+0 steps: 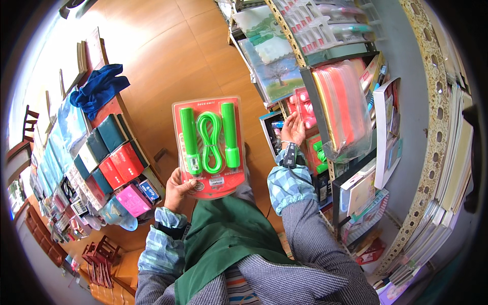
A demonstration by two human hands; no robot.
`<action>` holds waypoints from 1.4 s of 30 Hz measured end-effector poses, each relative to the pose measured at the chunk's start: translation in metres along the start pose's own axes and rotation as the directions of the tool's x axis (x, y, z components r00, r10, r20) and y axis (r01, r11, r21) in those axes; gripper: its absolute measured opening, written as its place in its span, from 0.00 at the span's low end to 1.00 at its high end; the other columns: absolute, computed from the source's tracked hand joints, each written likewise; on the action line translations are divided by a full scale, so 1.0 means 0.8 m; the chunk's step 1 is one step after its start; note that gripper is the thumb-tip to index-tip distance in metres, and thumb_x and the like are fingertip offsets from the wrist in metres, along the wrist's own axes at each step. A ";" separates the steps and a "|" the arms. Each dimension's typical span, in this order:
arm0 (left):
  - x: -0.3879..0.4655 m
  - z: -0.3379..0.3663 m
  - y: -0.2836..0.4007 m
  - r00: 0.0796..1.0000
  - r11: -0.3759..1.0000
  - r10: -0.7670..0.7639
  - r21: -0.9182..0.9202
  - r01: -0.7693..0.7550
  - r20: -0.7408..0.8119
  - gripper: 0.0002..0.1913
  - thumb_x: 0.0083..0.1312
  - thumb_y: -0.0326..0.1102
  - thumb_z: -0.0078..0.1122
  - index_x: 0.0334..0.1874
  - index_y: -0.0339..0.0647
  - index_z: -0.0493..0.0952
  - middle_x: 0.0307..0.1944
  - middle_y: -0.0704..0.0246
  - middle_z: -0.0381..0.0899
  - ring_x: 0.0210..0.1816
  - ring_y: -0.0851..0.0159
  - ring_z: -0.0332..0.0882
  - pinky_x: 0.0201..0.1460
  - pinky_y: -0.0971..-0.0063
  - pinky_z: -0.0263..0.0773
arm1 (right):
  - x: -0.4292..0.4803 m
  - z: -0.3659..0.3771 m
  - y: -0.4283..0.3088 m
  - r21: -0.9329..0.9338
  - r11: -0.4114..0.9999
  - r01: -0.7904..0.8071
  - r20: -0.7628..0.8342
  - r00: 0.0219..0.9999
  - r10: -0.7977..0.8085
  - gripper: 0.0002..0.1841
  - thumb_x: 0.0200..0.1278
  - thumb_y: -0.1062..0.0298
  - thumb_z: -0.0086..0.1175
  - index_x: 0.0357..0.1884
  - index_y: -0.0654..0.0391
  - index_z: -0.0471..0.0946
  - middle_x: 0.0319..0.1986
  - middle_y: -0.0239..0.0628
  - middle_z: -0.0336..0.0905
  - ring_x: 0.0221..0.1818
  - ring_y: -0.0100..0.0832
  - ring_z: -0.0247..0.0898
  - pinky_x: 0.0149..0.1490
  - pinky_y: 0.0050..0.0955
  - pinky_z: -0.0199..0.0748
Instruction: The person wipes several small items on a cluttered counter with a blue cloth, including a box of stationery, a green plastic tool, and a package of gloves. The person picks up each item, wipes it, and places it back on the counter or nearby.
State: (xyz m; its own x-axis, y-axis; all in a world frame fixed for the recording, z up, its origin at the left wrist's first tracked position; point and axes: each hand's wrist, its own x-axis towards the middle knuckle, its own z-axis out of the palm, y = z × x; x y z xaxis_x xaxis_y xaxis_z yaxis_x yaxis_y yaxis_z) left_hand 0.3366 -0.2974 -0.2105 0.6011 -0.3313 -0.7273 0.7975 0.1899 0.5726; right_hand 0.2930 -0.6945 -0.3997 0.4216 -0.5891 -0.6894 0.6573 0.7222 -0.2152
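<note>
My left hand (179,190) grips the lower left edge of a packaged green jump rope (210,146). The pack has a red card and a clear plastic cover, with two handles and a coiled cord tied in the middle. At the shelf on the right, my right hand (293,129) reaches up with its palm showing, its fingers at a pack with pink handles (308,108). Whether the fingers grip that pack I cannot tell. Just below it on the shelf lies another pack with green handles (319,156).
A metal shelf post (427,152) stands at the right. The rack holds plastic-wrapped red and pink folders (341,106) and stacked books (442,202). At the left, a display table carries red boxes (122,164), a pink pack (133,200) and a blue cloth (101,89). Small stools (101,255) stand lower left.
</note>
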 end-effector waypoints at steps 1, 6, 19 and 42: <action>0.005 -0.006 0.002 1.000 0.999 -0.017 0.049 0.017 -0.012 0.19 0.57 0.26 0.68 0.50 0.37 0.72 0.36 0.71 0.83 0.33 0.75 0.79 0.37 0.83 0.73 | 0.000 0.005 0.002 -0.008 0.999 0.044 -0.046 0.998 -0.045 0.12 0.61 0.72 0.59 0.43 0.67 0.75 0.43 0.43 0.80 0.49 0.39 0.74 0.59 0.40 0.75; 0.030 -0.013 0.004 0.999 0.998 0.030 0.053 -0.032 0.040 0.19 0.57 0.27 0.69 0.50 0.38 0.73 0.37 0.72 0.82 0.33 0.76 0.79 0.36 0.83 0.73 | -0.012 0.014 0.004 -0.070 0.983 0.169 0.032 0.985 -0.167 0.11 0.60 0.77 0.55 0.43 0.70 0.74 0.46 0.49 0.78 0.52 0.42 0.73 0.63 0.40 0.72; 0.203 0.068 0.033 0.932 0.978 -0.013 0.200 -0.064 0.363 0.24 0.54 0.23 0.68 0.54 0.31 0.72 0.46 0.67 0.81 0.47 0.70 0.78 0.55 0.74 0.73 | -0.320 -0.059 -0.183 -0.713 0.698 -0.067 0.034 0.991 0.130 0.17 0.54 0.81 0.50 0.47 0.57 0.78 0.48 0.37 0.80 0.50 0.35 0.75 0.61 0.41 0.72; 0.379 0.340 -0.076 0.692 0.749 -0.059 0.490 -0.446 0.720 0.42 0.53 0.19 0.66 0.72 0.37 0.57 0.48 0.58 0.82 0.47 0.66 0.77 0.50 0.70 0.75 | -0.415 -0.043 -0.171 -0.778 0.575 -0.251 -0.159 0.965 0.206 0.24 0.58 0.86 0.43 0.59 0.67 0.70 0.55 0.47 0.75 0.59 0.45 0.71 0.66 0.49 0.67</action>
State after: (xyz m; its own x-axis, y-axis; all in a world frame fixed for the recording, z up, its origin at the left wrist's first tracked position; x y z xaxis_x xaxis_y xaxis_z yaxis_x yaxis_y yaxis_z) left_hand 0.4566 -0.6607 -0.3630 0.3317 -0.9055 -0.2647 0.3035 -0.1632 0.9387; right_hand 0.0420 -0.5852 -0.1653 0.4429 -0.3622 -0.8201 -0.2141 0.8455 -0.4891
